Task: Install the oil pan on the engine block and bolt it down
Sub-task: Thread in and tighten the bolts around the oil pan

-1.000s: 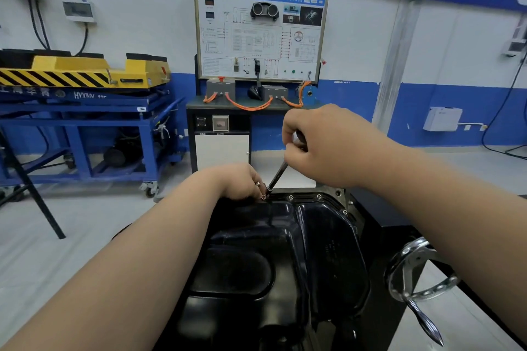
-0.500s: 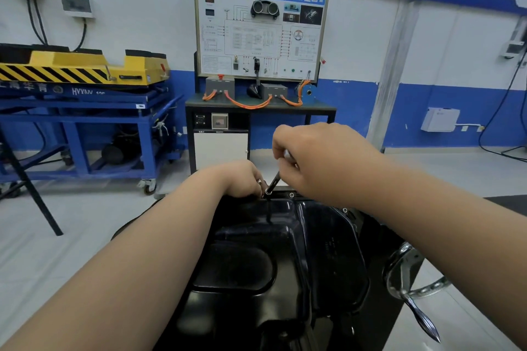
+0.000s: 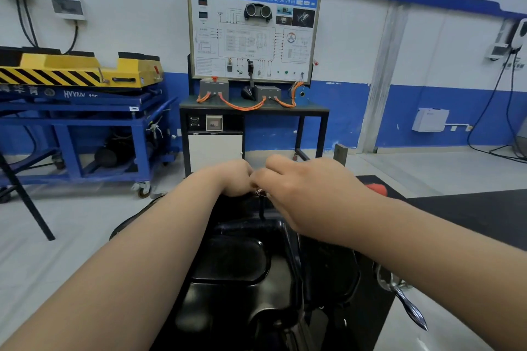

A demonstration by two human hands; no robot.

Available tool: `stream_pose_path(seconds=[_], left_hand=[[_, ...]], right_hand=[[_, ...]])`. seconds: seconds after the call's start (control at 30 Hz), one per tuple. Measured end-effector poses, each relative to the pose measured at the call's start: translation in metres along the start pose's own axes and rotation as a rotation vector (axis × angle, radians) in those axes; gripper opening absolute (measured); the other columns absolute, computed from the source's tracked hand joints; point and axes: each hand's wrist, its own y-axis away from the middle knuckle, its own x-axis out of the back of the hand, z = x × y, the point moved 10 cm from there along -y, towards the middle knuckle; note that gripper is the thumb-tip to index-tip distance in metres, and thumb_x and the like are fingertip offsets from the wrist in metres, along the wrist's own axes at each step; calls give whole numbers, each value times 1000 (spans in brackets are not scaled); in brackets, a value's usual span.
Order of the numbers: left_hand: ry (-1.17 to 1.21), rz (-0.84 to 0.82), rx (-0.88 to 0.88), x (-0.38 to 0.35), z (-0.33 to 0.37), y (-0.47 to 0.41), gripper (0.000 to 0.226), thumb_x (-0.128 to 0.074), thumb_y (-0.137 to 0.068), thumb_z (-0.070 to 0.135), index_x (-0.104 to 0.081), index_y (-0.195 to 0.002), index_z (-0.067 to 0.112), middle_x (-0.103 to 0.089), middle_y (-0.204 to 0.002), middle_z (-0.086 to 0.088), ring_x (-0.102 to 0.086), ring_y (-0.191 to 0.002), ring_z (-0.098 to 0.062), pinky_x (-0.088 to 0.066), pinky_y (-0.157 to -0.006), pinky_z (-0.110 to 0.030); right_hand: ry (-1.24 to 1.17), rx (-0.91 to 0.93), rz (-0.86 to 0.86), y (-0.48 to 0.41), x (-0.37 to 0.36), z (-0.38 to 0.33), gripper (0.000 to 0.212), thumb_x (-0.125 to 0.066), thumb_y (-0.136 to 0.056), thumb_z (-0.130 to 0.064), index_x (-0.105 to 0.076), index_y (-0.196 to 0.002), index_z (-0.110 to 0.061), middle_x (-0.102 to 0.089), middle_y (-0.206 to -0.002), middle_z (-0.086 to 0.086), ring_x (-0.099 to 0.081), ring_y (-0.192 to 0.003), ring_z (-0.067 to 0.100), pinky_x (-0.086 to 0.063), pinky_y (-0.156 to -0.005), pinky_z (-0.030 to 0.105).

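The glossy black oil pan (image 3: 242, 279) lies bottom-up on the engine block at lower centre. Both hands meet at its far rim. My left hand (image 3: 233, 177) has its fingers curled down onto the rim, pinching a small silvery bolt (image 3: 259, 192) that shows between the two hands. My right hand (image 3: 308, 194) is closed over the driver tool, which it hides almost entirely. A thin dark line below the bolt looks like a reflection in the pan. The far rim's other bolt holes are covered by my hands.
A chrome crank handle (image 3: 405, 302) sticks out at the right of the engine stand. A black worktop (image 3: 470, 216) with a red object (image 3: 376, 188) lies to the right. Beyond stand a training board bench (image 3: 253, 105) and a blue cart (image 3: 85, 111).
My right hand has dropped from above the rim down onto it, so the tool's shaft no longer shows. The left hand has stayed at the bolt. The view tilted slightly.
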Motion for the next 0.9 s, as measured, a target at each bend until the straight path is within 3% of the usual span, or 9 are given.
stream_pose_path(seconds=[0.13,0.23,0.4,0.47,0.53,0.6,0.67,0.8,0.9], left_hand=[[19,38,5,2,0,2,20,-48,-89,16,-64,-97,7,-62,-98,-9,-56,-94,-26,-45,-83,-32],[23,49,-4,4,2,3,15,-49,-88,15,-63,-91,10,-63,-98,-9,-56,-91,-24,-45,-83,-32],[12,21,6,3,3,6,30,-50,-90,16,-61,-116,6,-60,-118,-10,-54,-111,-28,-42,-98,-40],[3,13,8,3,4,7,33,-48,-89,11,-59,-119,4,-59,-121,-13,-53,-113,-29,-41,-100,-40],[-1,7,7,3,6,8,31,-49,-89,11,-61,-116,4,-60,-118,-13,-54,-111,-30,-41,-99,-41],[-3,0,5,1,5,8,24,-50,-89,13,-64,-106,4,-62,-110,-13,-56,-105,-30,-44,-95,-40],[-23,-9,8,1,4,9,20,-48,-90,12,-64,-100,4,-63,-104,-13,-57,-102,-31,-46,-92,-40],[-21,-4,29,4,10,17,20,-45,-92,11,-61,-103,5,-57,-97,-9,-54,-95,-27,-42,-81,-32],[53,61,49,11,9,21,19,-46,-91,5,-62,-101,6,-49,-84,-1,-46,-84,-20,-34,-67,-23]], right_hand=[[63,-52,51,-6,5,10,15,-45,-96,-24,-46,-111,-23,-50,-87,-6,-52,-63,19,-35,-49,30],[47,-112,55,-7,5,14,7,-42,-97,-26,-44,-103,-22,-44,-81,-6,-53,-64,20,-32,-50,30],[9,-58,19,-4,6,3,21,-50,-88,-17,-43,-108,-17,-37,-97,0,-40,-52,17,-24,-41,28],[22,-2,-15,-5,3,-5,28,-49,-85,-9,-44,-112,-15,-35,-87,-1,-37,-53,17,-25,-43,29],[50,-21,-3,-8,2,-3,22,-46,-89,-9,-45,-110,-16,-31,-75,-3,-38,-54,18,-30,-46,31],[58,-116,25,-11,3,7,8,-45,-93,-15,-41,-96,-21,-30,-65,-6,-41,-54,17,-31,-47,31],[33,-171,61,-12,5,12,15,-46,-95,-20,-32,-89,-21,-32,-66,-6,-42,-54,17,-29,-46,29],[-29,-146,54,-11,9,10,20,-52,-88,-19,-41,-105,-20,-36,-90,-4,-34,-47,15,-19,-42,27],[-3,-115,17,-13,8,6,22,-52,-88,-17,-42,-107,-21,-33,-78,-7,-26,-48,10,-17,-43,27]])
